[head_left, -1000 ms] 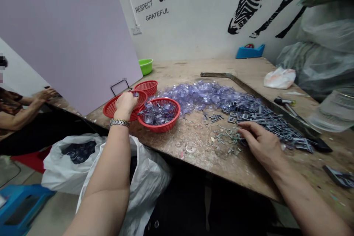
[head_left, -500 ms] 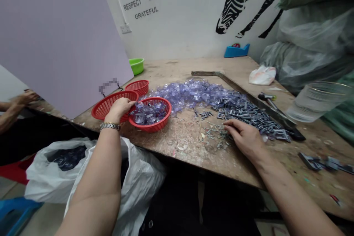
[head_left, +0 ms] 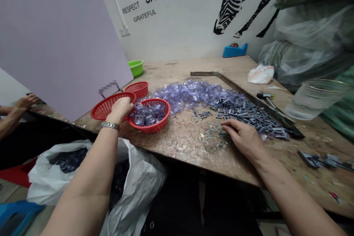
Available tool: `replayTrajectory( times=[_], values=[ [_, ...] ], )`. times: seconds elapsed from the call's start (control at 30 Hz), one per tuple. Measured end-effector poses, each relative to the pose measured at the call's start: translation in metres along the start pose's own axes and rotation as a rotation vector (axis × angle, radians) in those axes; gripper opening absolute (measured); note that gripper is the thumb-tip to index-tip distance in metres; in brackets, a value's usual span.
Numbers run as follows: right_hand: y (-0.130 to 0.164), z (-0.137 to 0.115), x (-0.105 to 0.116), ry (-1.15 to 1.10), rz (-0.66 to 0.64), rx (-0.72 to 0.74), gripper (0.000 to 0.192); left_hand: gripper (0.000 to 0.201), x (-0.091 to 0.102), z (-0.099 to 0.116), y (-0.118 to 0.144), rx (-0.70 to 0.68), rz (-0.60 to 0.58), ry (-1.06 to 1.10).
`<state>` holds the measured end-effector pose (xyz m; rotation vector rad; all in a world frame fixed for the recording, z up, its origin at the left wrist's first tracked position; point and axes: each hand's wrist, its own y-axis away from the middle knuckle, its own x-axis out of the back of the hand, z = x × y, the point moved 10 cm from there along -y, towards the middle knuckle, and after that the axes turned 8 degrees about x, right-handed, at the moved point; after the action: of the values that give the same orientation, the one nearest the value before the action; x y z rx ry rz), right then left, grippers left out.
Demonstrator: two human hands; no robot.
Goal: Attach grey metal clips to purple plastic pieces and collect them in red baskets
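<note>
My left hand (head_left: 119, 110), with a metal watch on the wrist, rests curled over the near rim of a red basket (head_left: 159, 125) that holds clear purple plastic pieces (head_left: 148, 113). I cannot tell whether its fingers hold a piece. My right hand (head_left: 243, 138) lies palm down on the wooden table (head_left: 193, 151), fingertips on a scatter of small grey metal bits (head_left: 214, 134). Beyond that hand stretches a heap of clear purple plastic pieces (head_left: 193, 94) and dark grey clips (head_left: 249, 114).
Two more red baskets (head_left: 105, 106) (head_left: 137, 87) stand left of the filled one. A green bowl (head_left: 136, 67), blue tape dispenser (head_left: 234, 50), metal bar (head_left: 243, 92) and clear plastic tub (head_left: 315, 99) sit around. White bags (head_left: 132, 188) hang below the table edge. Another person's hands (head_left: 24, 101) work at far left.
My left hand has dropped from above the baskets onto the filled basket's near rim. My right hand has stayed on the metal bits. The view has shifted right.
</note>
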<state>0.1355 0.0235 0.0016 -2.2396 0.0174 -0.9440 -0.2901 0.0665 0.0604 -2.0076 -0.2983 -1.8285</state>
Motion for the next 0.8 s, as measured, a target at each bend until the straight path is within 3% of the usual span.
replayTrajectory(
  times=[0.1,0.33,0.47,0.53,0.67,0.8],
  values=[
    [0.000,0.001,0.000,-0.004,-0.007,-0.009,0.017,0.037,-0.001,0.002,0.004,0.001,0.013,-0.018],
    [0.000,0.004,-0.003,-0.018,-0.033,-0.046,0.017,0.029,-0.016,-0.007,-0.003,-0.102,-0.138,-0.036],
    [0.000,0.004,-0.003,-0.030,-0.036,-0.067,0.018,0.028,-0.021,-0.012,-0.005,-0.131,-0.156,-0.050],
    [0.000,0.004,-0.002,-0.035,-0.034,-0.075,0.018,0.031,-0.014,-0.015,-0.004,-0.098,-0.091,-0.067],
    [-0.001,-0.001,-0.001,-0.033,-0.012,-0.048,0.018,0.036,0.018,-0.019,0.003,-0.015,0.102,-0.085],
    [-0.004,-0.015,0.003,0.002,0.021,0.051,0.017,0.034,0.058,-0.003,0.015,-0.049,0.232,-0.060]
  ],
)
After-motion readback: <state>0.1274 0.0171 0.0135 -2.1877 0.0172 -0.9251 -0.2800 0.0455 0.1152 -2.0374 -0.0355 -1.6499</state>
